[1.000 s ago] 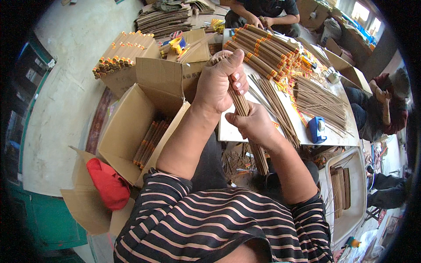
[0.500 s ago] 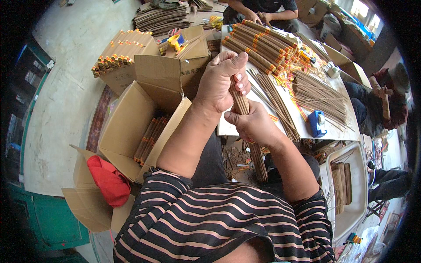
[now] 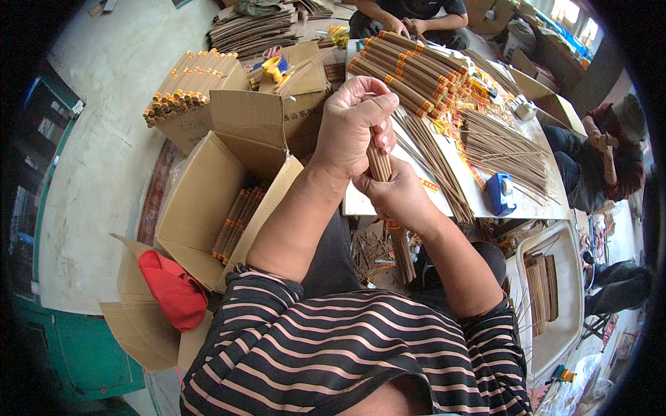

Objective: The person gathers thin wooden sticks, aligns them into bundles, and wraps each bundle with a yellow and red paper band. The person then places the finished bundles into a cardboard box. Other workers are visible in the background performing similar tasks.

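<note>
Between my two hands is a bundle of thin brown incense sticks (image 3: 379, 165), tilted, with its lower part hanging below toward my lap. My left hand (image 3: 352, 128) is closed round the upper end, thumb folded across the top. Just below, my right hand (image 3: 402, 195) grips the bundle's middle, and a red and yellow band shows beneath it. Past my hands, the white table (image 3: 361, 202) carries loose incense sticks (image 3: 503, 147) and a pile of banded bundles (image 3: 409, 69). At the table's near right corner stands a blue tape dispenser (image 3: 501, 194).
An open cardboard box (image 3: 198, 191) with banded bundles inside stands at my left, a red cloth (image 3: 173, 288) over its flap. Behind it, more bundles (image 3: 198, 76) are stacked. A white tub (image 3: 569, 298) with sticks sits at right. Other people (image 3: 416, 21) sit at the far side and right.
My left thumb has folded down over the bundle's top. My right hand sits slightly closer to the left one, and the bundle's lower end has swung a little left.
</note>
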Tool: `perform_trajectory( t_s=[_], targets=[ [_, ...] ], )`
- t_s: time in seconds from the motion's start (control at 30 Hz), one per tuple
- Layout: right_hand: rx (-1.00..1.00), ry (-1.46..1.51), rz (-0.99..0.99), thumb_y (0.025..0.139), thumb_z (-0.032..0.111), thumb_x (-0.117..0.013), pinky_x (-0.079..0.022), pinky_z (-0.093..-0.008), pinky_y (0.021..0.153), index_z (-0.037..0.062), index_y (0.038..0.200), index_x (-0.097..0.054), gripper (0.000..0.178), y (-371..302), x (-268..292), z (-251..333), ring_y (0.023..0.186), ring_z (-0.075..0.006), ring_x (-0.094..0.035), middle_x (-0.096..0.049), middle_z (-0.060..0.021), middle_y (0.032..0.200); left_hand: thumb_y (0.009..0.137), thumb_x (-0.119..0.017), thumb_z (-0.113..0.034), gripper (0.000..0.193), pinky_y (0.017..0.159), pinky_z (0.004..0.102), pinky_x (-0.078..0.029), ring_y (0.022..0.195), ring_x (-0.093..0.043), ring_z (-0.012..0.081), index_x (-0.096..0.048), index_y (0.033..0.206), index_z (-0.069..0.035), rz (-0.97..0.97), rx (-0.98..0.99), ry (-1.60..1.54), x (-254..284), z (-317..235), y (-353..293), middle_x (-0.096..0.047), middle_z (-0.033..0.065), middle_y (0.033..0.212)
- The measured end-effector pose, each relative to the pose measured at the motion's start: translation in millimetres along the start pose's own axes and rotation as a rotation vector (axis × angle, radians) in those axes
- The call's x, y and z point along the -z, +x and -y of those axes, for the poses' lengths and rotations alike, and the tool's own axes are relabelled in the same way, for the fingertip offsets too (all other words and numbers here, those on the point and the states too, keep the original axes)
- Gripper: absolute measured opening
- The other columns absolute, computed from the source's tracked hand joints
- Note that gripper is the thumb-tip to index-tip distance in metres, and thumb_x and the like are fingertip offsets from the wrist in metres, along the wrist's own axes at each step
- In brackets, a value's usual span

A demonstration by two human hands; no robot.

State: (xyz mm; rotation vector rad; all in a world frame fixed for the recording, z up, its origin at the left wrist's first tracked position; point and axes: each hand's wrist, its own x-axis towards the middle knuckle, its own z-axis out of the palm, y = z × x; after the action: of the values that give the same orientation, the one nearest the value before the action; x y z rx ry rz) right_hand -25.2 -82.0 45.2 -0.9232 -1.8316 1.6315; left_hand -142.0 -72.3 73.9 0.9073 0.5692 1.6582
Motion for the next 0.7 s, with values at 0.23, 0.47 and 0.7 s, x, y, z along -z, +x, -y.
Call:
perform_trajectory(
  t_s=[0.23,0.47,0.7],
  targets=[
    [0.204,-0.208,-0.207,0.075,0.007,-0.054,-0.048,-0.0365,0.062,-0.004,0.086,-0.053,0.016,10.7,-4.1,-23.1,0.067,-0.0317,-0.063,-0.06,-0.0225,0.069,0.078,-0.059,-0.005,0.014,0.035,0.0236,-0.04,0.037,-0.044,0.0092,-0.047,0.085,-0.005,-0.129,-0.1,0.093,-2.1,-0.9,2.0,-0.047,0.0008,0.053],
    [0.203,-0.317,-0.271,0.074,0.008,-0.054,-0.048,-0.0413,0.062,-0.0022,0.084,-0.052,0.015,7.8,-2.6,-16.5,0.068,-0.0391,-0.061,-0.058,-0.0253,0.068,0.082,-0.064,-0.021,0.024,0.038,0.0248,-0.043,0.041,-0.049,0.0112,-0.048,0.09,-0.006,-0.058,-0.164,0.022,-2.1,-4.5,5.1,-0.049,0.0025,0.055],
    [0.273,-0.367,-0.332,0.076,0.011,-0.057,-0.046,-0.0469,0.065,-0.0008,0.089,-0.052,0.019,8.4,1.9,-17.0,0.072,-0.0436,-0.057,-0.057,-0.0279,0.07,0.084,-0.041,-0.059,0.059,0.085,0.0421,-0.046,0.085,-0.058,0.0308,-0.037,0.113,-0.008,-0.087,-0.28,-0.07,6.2,14.0,-13.7,-0.057,0.0207,0.096]
  ],
)
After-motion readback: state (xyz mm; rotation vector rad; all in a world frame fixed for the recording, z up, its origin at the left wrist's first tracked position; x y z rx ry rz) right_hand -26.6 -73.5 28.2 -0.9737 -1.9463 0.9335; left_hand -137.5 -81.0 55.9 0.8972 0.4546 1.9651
